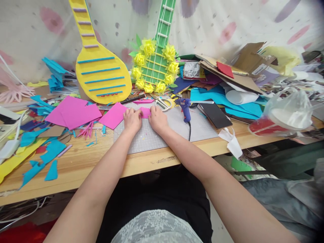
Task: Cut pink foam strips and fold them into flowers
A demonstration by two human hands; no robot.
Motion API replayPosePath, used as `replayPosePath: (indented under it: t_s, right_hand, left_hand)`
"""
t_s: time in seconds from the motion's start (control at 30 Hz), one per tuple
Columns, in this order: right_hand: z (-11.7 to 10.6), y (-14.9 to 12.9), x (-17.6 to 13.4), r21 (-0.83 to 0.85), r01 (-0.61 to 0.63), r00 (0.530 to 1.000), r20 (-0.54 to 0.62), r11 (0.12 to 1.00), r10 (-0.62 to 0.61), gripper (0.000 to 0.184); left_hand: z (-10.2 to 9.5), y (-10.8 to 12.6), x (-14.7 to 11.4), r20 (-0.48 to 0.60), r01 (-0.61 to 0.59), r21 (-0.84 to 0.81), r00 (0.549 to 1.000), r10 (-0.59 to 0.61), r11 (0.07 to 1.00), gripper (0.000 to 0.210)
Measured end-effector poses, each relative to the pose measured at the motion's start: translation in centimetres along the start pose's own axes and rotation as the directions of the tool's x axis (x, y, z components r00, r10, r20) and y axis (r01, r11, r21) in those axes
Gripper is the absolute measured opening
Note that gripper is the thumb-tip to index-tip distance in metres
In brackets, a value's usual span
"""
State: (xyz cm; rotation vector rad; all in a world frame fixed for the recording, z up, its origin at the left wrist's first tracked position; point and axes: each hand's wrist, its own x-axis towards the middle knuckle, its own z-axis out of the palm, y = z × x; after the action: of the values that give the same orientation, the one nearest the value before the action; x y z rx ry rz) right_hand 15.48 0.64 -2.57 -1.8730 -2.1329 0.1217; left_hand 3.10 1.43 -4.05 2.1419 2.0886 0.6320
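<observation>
Between my two hands is a small piece of pink paper (145,112), held just over the grey cutting mat (149,141). My left hand (132,120) grips its left end with curled fingers. At the other end, my right hand (158,118) pinches the paper too; its fingertips are partly hidden. A larger pink sheet (112,115) lies flat beside my left hand. Just behind my right hand rest scissors (163,105) with pale handles. A blue glue gun (185,109) lies on the mat further right, its cord running toward the table edge.
A yellow paper guitar (102,72) and a green one (157,67) ringed with yellow paper flowers lean at the back. More pink sheets (73,113) and blue scraps (53,150) cover the left. At right are a phone (215,114), stacked cardboard (233,76) and a bagged cup (280,118).
</observation>
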Motion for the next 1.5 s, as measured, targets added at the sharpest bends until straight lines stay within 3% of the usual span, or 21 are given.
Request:
replayPosePath:
  t_s: [0.1,0.3,0.57,0.7,1.23,1.4,1.5]
  right_hand:
    - [0.4,0.3,0.2,0.004,0.012,0.999,-0.049,1.0,-0.012,0.025]
    - [0.9,0.7,0.3,0.013,0.041,0.995,-0.089,0.999,-0.04,0.026]
    - [1.3,1.1,0.3,0.022,0.027,0.993,-0.116,0.999,-0.024,0.029]
    - [1.3,1.6,0.2,0.016,0.014,0.994,-0.11,1.0,-0.012,0.028]
    - [0.6,1.7,-0.2,0.01,-0.006,0.999,-0.039,1.0,0.007,0.032]
    - [1.0,1.7,0.0,0.025,0.008,0.998,-0.059,1.0,-0.006,0.032]
    - [0.9,1.6,0.2,0.04,-0.003,0.999,-0.046,0.999,0.005,0.032]
  left_hand:
    - [-0.1,0.2,-0.2,-0.028,0.02,0.01,0.999,-0.02,1.0,0.015]
    - [0.1,0.5,-0.4,-0.063,0.019,0.022,0.998,-0.018,1.0,0.022]
    - [0.0,0.7,-0.3,-0.025,0.082,-0.012,0.996,-0.082,0.997,0.02]
    - [0.0,0.4,-0.3,-0.029,0.098,-0.03,0.995,-0.098,0.995,0.013]
    - [-0.1,-0.2,-0.3,0.001,0.079,-0.075,0.997,-0.079,0.994,0.033]
    - [-0.8,-0.4,0.0,-0.123,0.116,-0.172,0.983,-0.138,0.978,0.04]
    - [-0.9,-0.8,1.6,-0.108,0.13,-0.245,0.981,-0.16,0.961,0.038]
